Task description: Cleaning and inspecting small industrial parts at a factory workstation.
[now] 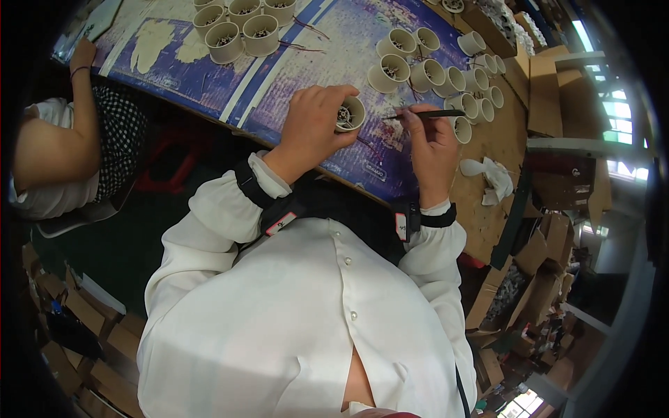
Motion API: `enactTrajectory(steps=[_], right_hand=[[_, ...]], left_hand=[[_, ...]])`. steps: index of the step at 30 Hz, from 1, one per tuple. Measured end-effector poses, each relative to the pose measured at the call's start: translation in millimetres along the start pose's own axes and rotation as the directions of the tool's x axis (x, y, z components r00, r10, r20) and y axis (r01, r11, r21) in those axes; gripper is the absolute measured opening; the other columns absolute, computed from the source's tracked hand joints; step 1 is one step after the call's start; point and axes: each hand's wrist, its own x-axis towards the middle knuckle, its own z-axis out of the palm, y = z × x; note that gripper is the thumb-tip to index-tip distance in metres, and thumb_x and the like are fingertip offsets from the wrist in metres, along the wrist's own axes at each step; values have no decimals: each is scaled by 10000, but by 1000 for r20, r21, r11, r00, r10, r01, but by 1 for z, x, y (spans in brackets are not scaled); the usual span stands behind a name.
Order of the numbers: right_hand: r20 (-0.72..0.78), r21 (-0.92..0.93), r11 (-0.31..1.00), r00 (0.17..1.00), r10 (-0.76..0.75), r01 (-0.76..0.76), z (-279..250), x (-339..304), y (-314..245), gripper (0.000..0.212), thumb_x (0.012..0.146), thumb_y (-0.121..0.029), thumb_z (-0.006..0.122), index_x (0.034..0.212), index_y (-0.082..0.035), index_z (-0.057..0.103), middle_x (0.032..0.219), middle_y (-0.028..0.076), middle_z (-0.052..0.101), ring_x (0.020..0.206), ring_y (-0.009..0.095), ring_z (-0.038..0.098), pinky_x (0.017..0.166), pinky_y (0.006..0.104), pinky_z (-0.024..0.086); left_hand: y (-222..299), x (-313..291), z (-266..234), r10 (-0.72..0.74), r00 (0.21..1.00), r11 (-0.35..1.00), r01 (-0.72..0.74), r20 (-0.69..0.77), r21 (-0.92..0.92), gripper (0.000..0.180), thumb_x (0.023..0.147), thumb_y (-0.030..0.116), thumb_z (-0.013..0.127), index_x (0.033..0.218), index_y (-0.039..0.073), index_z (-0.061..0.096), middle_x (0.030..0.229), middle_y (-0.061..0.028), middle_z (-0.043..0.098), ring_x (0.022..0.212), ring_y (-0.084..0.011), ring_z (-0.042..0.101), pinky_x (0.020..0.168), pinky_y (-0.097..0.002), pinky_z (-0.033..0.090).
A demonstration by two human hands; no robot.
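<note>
My left hand [310,127] is closed round a small white round cup [357,111], tilted so that its mouth faces right. Metal parts show inside the cup, and thin dark red wires trail below it. Between the thumb and fingers of my right hand [433,152] is a pair of dark tweezers [440,113]. Their thin tip points left toward the held cup and stays apart from it. Just right of the tweezers stands another white cup [462,130].
Similar cups [390,72] fill the far right, and a second group of cups [224,43] with wires stands far left. A crumpled white tissue [495,181] lies on the brown board [481,226]. At the left sits another person [59,153], arm on the table. Cardboard boxes [557,97] stand right.
</note>
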Motion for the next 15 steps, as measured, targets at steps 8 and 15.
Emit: enactTrajectory(steps=[8,15], right_hand=[[101,-190,955,972,-211,227,31,4,-8,95,913,-64,695,993,-15,685,913,22,691,752,70,603,672,203,459],[125,-230,929,955,-268,291,36,5,-3,104,907,-81,705,994,-22,697,871,2,662,635,41,496,572,205,393]], left_hand=[[-2,-1,2,-14,1000,1000,13,-10,-26,564,675,172,811,1188,116,581,1016,-76,657,969,-303,607,861,-422,441],[-3,-1,1,-27,1000,999,27,-1,-32,566,677,181,808,1191,116,579,1015,-71,662,973,-304,608,862,-425,440]])
